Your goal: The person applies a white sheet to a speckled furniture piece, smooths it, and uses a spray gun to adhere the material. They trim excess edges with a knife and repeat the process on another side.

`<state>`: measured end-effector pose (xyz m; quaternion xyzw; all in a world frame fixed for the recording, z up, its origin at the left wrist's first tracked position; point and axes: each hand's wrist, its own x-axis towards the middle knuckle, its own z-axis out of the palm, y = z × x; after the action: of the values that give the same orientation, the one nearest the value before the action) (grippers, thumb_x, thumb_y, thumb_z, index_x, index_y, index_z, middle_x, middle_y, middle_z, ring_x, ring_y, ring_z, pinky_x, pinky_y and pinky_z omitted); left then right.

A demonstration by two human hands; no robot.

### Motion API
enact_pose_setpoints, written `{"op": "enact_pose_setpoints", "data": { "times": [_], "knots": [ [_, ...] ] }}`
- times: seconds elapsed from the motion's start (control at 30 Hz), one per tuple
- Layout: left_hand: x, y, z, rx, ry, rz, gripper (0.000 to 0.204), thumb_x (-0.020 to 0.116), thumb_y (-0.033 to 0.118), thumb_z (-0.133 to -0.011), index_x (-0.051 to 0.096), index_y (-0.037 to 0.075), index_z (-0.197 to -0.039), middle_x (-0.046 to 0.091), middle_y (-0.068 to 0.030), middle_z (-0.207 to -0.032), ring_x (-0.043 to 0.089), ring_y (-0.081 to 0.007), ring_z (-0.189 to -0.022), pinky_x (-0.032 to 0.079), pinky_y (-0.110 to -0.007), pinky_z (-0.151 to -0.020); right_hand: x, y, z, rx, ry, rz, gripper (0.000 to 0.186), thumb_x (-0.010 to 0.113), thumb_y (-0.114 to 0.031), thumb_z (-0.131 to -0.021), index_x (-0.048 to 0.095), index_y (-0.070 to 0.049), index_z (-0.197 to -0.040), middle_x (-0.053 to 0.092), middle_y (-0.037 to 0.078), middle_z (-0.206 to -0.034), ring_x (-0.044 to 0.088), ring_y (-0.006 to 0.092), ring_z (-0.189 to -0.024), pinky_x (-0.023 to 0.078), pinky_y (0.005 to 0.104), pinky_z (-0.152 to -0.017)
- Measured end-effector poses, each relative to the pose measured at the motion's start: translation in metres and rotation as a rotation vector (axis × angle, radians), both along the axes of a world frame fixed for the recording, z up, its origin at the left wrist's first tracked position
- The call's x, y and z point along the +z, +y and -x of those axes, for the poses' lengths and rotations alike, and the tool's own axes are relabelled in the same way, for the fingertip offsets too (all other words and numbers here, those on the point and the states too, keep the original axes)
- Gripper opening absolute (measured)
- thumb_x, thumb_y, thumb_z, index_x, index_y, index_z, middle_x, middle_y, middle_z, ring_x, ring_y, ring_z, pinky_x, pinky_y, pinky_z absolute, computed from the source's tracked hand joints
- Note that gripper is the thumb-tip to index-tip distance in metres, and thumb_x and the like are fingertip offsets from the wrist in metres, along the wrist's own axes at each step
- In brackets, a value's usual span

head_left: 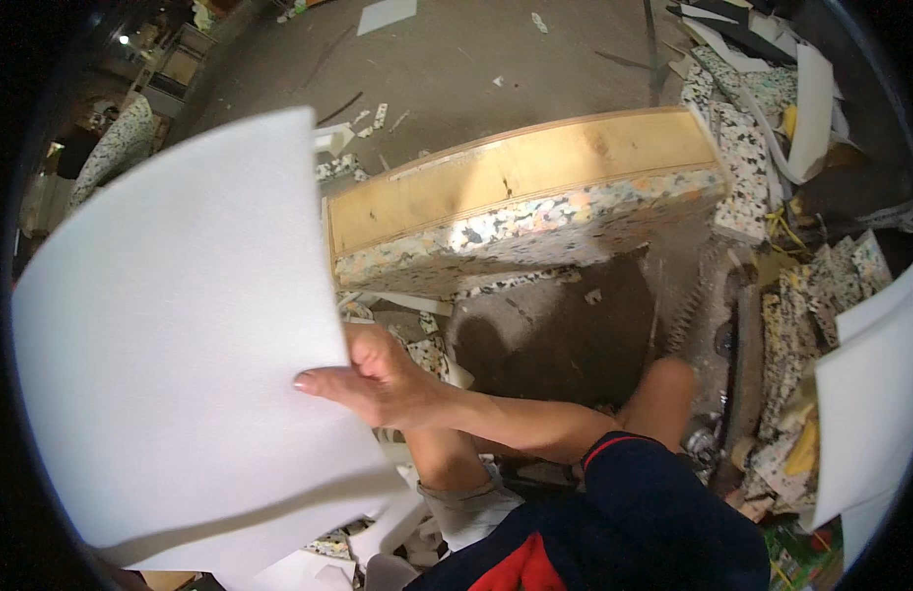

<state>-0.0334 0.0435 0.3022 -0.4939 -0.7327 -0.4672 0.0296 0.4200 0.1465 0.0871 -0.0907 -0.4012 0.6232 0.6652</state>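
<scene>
My right hand (373, 379) grips the right edge of a large white foam sheet (171, 315), its thumb lying over the face, as my forearm crosses in front of my body. The sheet fills much of the left side and hides what lies beneath it. My left hand is not visible. Just beyond my hand stands a long block (516, 161) with a pale wooden top and a speckled, multicoloured foam layer along its near side.
Speckled foam offcuts (737, 167) and white strips pile up at the back right. More white sheets (865, 404) and stacked foam pieces (791, 335) line the right side. A coiled hose (685, 315) lies beside them. Scraps are scattered on the grey floor (565, 59).
</scene>
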Motion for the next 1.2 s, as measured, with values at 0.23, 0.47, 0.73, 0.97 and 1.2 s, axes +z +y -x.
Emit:
{"op": "enact_pose_setpoints", "data": {
  "times": [0.23,0.47,0.73,0.97,1.2],
  "knots": [
    [0.05,-0.025,0.022,0.047,-0.213,0.096,0.049,0.054,0.028,-0.102,0.049,-0.007,-0.135,0.056,-0.0171,-0.131,0.053,-0.0225,-0.118,0.044,-0.035,-0.1,0.001,-0.067,-0.036,-0.06,-0.233,0.483,0.017,0.069,-0.011,-0.092,0.067,-0.002,-0.106,0.071,0.006,-0.096,0.066,0.0099,-0.088,0.053,0.0262,-0.073],
    [0.038,-0.082,0.023,-0.169,-0.527,0.634,0.048,0.062,0.021,-0.097,0.048,-0.005,-0.135,0.061,-0.0108,-0.122,0.056,-0.0178,-0.108,0.045,-0.032,-0.096,0.055,-0.179,-0.123,-0.008,-0.402,1.116,0.027,0.07,-0.007,-0.086,0.067,0.003,-0.111,0.07,0.007,-0.103,0.064,0.0143,-0.093,0.052,0.0299,-0.085],
    [-0.013,-0.052,-0.081,-0.351,-0.962,0.961,0.035,0.071,0.014,-0.091,0.061,-0.002,-0.121,0.067,-0.0052,-0.112,0.06,-0.0139,-0.1,0.046,-0.029,-0.092,0.141,-0.233,-0.192,-0.305,-0.781,1.242,0.03,0.068,-0.013,-0.089,0.064,0.002,-0.115,0.069,0.006,-0.102,0.063,0.013,-0.092,0.05,0.0293,-0.085],
    [-0.084,-0.02,-0.16,-0.525,-0.827,1.05,0.038,0.062,0.014,-0.098,0.053,-0.002,-0.131,0.061,-0.0091,-0.124,0.055,-0.0169,-0.11,0.042,-0.03,-0.098,0.131,-0.239,-0.251,-0.617,-0.913,1.198,0.027,0.07,-0.013,-0.089,0.065,0.003,-0.11,0.069,0.007,-0.099,0.062,0.0109,-0.087,0.051,0.0268,-0.079],
    [-0.126,0.018,-0.221,-0.564,-0.735,0.951,0.042,0.064,0.021,-0.097,0.05,-0.001,-0.129,0.06,-0.0103,-0.119,0.054,-0.0177,-0.108,0.041,-0.034,-0.097,0.075,-0.194,-0.306,-0.803,-0.861,1.187,0.019,0.071,-0.015,-0.09,0.068,0.001,-0.099,0.066,0.0,-0.083,0.058,0.0066,-0.074,0.048,0.0243,-0.067]
  ]
}}
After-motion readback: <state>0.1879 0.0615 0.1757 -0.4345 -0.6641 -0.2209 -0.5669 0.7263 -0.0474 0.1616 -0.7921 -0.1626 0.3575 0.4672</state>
